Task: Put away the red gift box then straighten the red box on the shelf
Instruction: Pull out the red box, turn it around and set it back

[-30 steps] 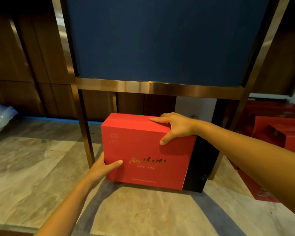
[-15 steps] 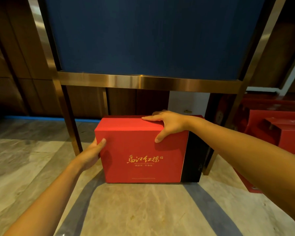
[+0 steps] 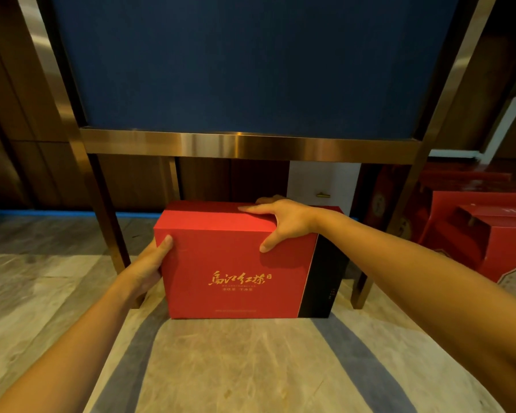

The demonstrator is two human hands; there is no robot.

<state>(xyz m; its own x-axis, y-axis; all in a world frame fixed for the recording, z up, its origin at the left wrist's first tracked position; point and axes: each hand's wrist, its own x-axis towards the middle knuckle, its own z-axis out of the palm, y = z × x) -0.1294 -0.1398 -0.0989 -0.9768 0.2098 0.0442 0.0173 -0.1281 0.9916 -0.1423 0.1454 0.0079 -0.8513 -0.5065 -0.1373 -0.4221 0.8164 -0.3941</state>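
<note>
- Head view: our left hand (image 3: 149,263) presses flat at the red gift box's (image 3: 236,263) nine o'clock side.
- Our right hand (image 3: 286,222) clasps its one o'clock top edge.

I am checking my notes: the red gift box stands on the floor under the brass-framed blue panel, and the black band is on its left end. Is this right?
Not quite. In the head view the red gift box stands on the floor under the blue panel, but its black band is on the right end, not the left.
</note>
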